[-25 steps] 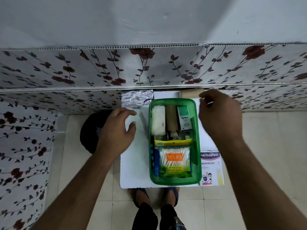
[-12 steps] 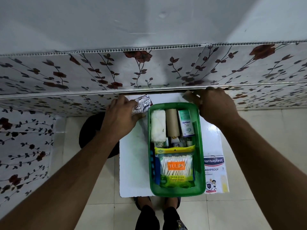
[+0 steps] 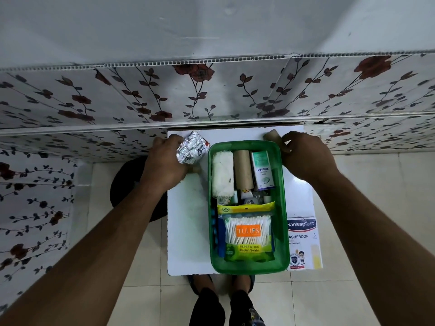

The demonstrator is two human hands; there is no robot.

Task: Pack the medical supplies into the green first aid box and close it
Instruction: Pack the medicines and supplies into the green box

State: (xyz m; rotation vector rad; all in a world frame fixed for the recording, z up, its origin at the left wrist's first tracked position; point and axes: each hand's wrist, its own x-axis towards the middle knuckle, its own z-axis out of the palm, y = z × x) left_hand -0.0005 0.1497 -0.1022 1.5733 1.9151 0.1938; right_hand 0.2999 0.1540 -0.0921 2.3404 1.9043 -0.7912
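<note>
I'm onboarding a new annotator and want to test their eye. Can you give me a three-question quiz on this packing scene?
1. True or false: the Hansaplast box already lies inside the green first aid box.
2. Which item does the left hand hold? A) cotton swab pack B) foil blister strip C) Optibex carton
3. Fill in: the right hand grips a brown ____ roll beside the box's far right corner.

Key
1. False; it lies on the white board, to the right of the box.
2. B, the foil blister strip.
3. Cardboard; the cardboard roll pokes out past the fingers.
</note>
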